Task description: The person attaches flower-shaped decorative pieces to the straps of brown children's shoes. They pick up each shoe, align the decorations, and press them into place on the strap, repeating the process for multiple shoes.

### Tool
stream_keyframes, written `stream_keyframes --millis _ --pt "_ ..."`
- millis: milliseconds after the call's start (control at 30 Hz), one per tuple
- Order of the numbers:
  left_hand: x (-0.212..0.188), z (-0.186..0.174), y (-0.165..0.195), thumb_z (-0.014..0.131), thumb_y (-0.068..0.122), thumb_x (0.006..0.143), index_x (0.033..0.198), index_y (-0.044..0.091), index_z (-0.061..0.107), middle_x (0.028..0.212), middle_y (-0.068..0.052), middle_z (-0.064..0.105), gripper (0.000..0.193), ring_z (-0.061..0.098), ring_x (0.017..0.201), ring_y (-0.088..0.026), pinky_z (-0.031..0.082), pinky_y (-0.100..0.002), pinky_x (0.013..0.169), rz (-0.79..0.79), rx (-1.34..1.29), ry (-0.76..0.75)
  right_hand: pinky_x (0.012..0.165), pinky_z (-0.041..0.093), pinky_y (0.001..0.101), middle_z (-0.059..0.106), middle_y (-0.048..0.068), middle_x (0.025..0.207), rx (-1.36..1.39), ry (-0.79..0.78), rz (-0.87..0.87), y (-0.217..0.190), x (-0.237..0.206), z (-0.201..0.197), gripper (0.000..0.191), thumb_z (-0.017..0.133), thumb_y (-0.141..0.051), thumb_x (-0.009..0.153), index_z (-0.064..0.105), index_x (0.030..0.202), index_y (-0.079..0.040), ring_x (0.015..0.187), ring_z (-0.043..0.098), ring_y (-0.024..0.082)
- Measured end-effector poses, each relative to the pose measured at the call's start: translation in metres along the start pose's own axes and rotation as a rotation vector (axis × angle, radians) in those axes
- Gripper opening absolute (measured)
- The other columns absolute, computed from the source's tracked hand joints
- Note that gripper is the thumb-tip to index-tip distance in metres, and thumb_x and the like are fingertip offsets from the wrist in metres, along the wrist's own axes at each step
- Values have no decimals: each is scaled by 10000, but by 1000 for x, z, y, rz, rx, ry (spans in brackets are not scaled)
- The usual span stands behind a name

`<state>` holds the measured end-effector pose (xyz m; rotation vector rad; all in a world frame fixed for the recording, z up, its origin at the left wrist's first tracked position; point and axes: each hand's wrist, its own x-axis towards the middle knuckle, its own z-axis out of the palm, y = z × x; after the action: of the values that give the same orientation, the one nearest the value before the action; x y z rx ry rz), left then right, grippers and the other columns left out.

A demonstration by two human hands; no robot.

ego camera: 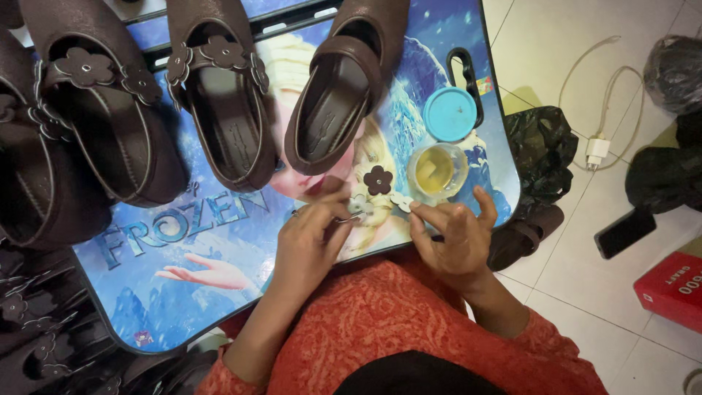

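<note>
Indoor light, moderately bright, even; soft shadows under shoes (219,110); mild sheen on counter (190,241); sharp centre, wide-angle edge stretch.

Both forearms are reaching forward from the orange sleeves, bent at the elbows and converging above the desk (183,292). The left hand (311,238) is curling, fingers pinched together at the tips. The right hand (453,238) is pinching with thumb and forefinger, its other fingers spreading upward.

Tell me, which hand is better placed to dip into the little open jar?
Probably the right hand: it sits just below the open jar with fingers free, while the left hand is farther off, pinching a small tool.
</note>
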<state>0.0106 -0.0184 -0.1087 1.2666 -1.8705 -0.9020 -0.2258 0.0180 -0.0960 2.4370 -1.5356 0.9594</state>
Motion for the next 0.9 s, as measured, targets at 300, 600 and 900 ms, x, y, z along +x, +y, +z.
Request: stream_keyframes --millis 300,600,900 --pt "-4 1 -7 749 40 880 972 52 602 1154 -82 759 174 743 920 -245 585 -344 751 -126 -132 -20 1246 274 416 743 -13 976 -9 -16 45 -1 -3 -1 822 850 -19 865 354 1511 -125 810 683 164" --pt "-2 0 -5 738 21 889 974 54 621 1190 -90 749 149 748 986 -248 580 -323 782 -79 -140 -14 1277 234 393 738 10 1050 -57 115 108 24 -25 -25 746 782 -10 964 250 1482 56 858 694 142" --pt "4 2 3 768 95 925 1178 68 706 1065 -83 746 261 707 843 -178 564 -289 756 -144 -82 51 1264 242 482 764 3 1007 -301 -72 204 53 -43 -37 977 806 -111 978 112 1660 -22 962 681 197"
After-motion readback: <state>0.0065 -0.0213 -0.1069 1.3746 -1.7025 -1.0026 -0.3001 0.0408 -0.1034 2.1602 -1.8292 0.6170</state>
